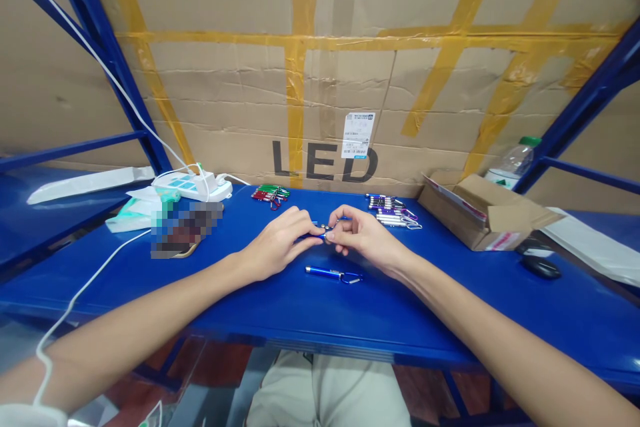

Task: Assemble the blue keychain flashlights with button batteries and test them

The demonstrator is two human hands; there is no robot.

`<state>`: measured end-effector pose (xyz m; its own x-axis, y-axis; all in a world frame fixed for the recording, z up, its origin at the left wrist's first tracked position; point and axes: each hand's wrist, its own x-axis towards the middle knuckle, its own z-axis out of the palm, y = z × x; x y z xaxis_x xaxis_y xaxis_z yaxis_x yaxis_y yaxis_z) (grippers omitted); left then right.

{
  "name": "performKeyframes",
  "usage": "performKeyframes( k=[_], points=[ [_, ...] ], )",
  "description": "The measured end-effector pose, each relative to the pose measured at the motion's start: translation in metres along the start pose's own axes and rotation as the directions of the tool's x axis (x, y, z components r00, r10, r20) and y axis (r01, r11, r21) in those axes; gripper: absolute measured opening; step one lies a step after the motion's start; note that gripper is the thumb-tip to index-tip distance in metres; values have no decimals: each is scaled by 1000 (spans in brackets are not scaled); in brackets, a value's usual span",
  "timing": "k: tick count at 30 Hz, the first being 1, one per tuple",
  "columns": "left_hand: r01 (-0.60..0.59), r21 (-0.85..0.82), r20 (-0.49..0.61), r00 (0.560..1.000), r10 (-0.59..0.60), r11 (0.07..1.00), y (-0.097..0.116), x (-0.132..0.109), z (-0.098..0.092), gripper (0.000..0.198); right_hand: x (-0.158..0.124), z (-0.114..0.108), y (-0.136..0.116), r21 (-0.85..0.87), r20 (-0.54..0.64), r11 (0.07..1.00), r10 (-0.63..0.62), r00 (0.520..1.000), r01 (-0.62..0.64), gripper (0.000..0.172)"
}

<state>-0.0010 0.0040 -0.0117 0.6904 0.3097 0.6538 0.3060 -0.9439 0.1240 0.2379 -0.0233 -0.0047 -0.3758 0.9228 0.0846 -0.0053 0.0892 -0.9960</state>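
My left hand (283, 243) is closed, its thumb and fingers pinching a slim blue keychain flashlight (311, 236). Facing it, my right hand (367, 238) is closed too, its fingertips pressed around a small shiny metal piece (328, 236) at the flashlight's end. Fingers hide much of both, so I cannot tell whether the two are joined. Just in front of the hands, a second blue keychain flashlight (324, 273) with a blue carabiner lies flat on the blue table (270, 310).
Red and green flashlights (270, 195) lie at the back, black, purple and silver ones (393, 210) right of them. A phone (185, 233), wrapper (143, 208) and power strip (193, 185) are left. An open carton (487, 213), mouse (541, 267) and bottle (517, 160) are right.
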Motion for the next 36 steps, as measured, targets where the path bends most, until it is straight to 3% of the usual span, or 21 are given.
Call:
performKeyframes(
  k=[3,6,15,22,36],
  points=[
    [-46,14,-3,999,46,999,2,1,-1,21,-1,-2,-3,138,29,982,122,992,-125,50],
    [-36,17,-15,999,36,999,3,2,-2,22,-1,-2,-4,195,46,967,159,986,-165,47],
    [151,-64,-31,988,-153,986,2,3,2,24,4,-1,4,-109,-39,989,-109,993,104,43],
    [203,-72,-25,978,-205,977,2,4,2,21,4,-5,5,-110,-13,987,-120,993,118,43],
    [156,-61,8,988,-155,986,-2,2,2,21,2,-5,9,-220,-5,965,-146,989,142,35]
  ],
)
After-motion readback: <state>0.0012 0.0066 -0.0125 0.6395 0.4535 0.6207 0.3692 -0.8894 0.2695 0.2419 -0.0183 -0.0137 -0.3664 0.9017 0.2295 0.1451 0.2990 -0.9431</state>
